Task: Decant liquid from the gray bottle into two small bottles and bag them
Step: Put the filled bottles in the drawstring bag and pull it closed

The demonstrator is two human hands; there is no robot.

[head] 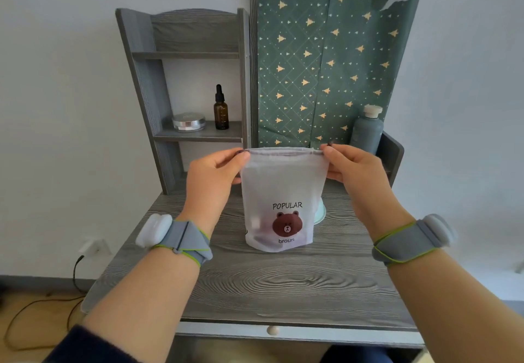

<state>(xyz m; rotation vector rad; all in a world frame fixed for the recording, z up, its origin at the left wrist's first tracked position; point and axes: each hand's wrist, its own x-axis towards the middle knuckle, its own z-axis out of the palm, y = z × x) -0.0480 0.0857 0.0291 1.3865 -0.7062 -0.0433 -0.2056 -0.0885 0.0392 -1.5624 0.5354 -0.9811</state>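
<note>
A white translucent drawstring bag (283, 189) with a brown bear print and the word POPULAR stands on the grey wooden desk (283, 283). Faint shapes of small bottles (259, 228) show through its lower left part. My left hand (211, 177) pinches the bag's top left corner at the drawstring. My right hand (355, 171) pinches the top right corner at the other cord end. The bag's mouth is stretched flat between them. The gray bottle (366, 131) with a pale cap stands upright at the back right, apart from both hands.
A pale green dish (321, 214) sits behind the bag. The grey shelf unit (198, 133) at the back left holds a brown dropper bottle (221, 110) and a round silver tin (188, 121). Green patterned paper (326, 65) covers the back panel. A drawer knob (273, 330) is below the desk edge.
</note>
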